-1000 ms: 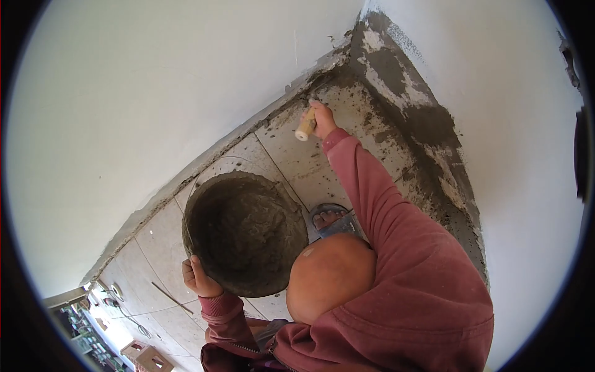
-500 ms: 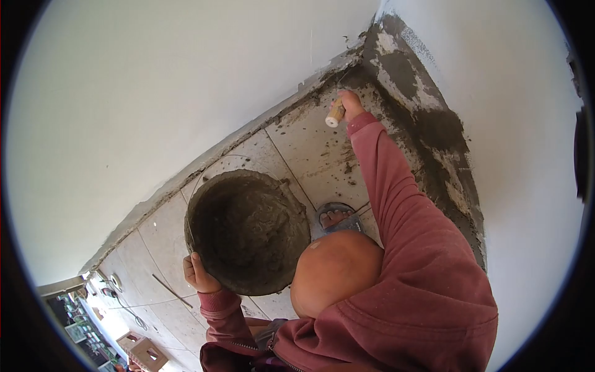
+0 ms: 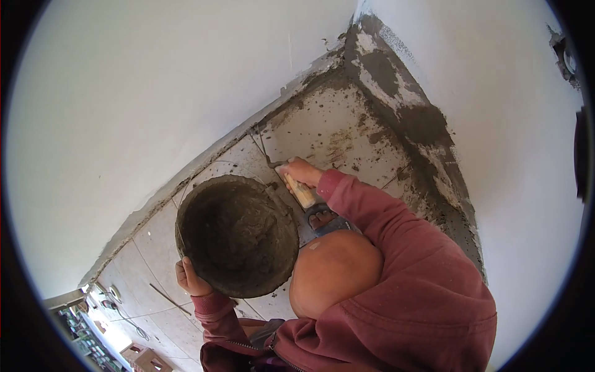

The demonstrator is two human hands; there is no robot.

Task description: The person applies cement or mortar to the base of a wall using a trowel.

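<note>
My left hand [image 3: 192, 278] grips the lower left rim of a round bucket [image 3: 186, 232], its thumb over the edge. Wet grey mortar [image 3: 251, 229] lies inside the bucket and coats its wall. My right hand [image 3: 301, 172] is closed around the wooden handle of a trowel [image 3: 302, 193], just beyond the bucket's upper right rim. The trowel's narrow-looking blade points away from me, towards the foot of the left wall, where its tip overlaps the floor edge in this view.
Mortar-spattered floor tiles [image 3: 304, 133] run to the corner. Rough mortar patches [image 3: 424, 127] cover the right wall's base. My sandalled foot [image 3: 325, 218] and bare knee [image 3: 334, 273] are beside the bucket. A thin rod [image 3: 168, 297], cable [image 3: 133, 325] and brown crate [image 3: 149, 359] lie further left.
My right hand has drawn the trowel back from the corner, left and down towards the bucket. The left hand stays on the bucket rim. The view has shifted slightly.
</note>
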